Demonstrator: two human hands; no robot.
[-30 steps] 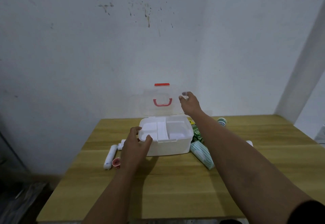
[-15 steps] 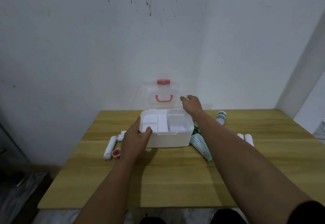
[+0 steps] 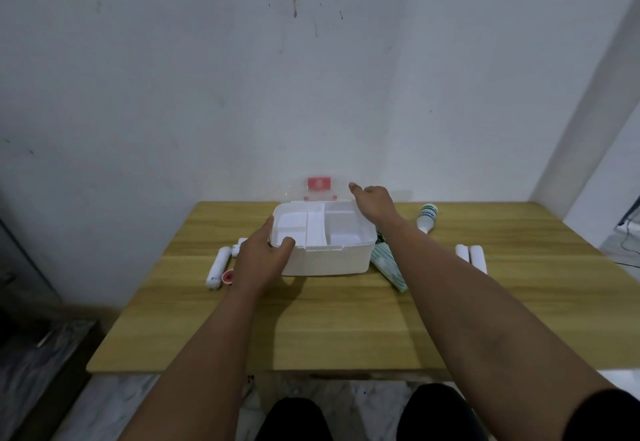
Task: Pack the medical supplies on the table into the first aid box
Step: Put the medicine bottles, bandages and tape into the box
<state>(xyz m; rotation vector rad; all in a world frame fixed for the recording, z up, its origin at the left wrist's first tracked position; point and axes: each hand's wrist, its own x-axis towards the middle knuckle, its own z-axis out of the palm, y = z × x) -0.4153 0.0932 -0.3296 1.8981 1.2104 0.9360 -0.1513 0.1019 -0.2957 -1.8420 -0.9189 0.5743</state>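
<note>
The box is being opened; nothing is packed yet, and next a supply gets picked up. At centre frame, the left hand (image 3: 258, 260) grips the near-left corner of the first aid box (image 3: 323, 244) on the counter (image 3: 346, 319). Beyond, the right hand (image 3: 374, 199), fingers extended, touches the tipped-back clear lid (image 3: 318, 189).

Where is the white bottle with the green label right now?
In the head view, the white bottle with a green label lies on the wooden table at the far right, beyond the person's right forearm and right of the open white first aid box.
</note>
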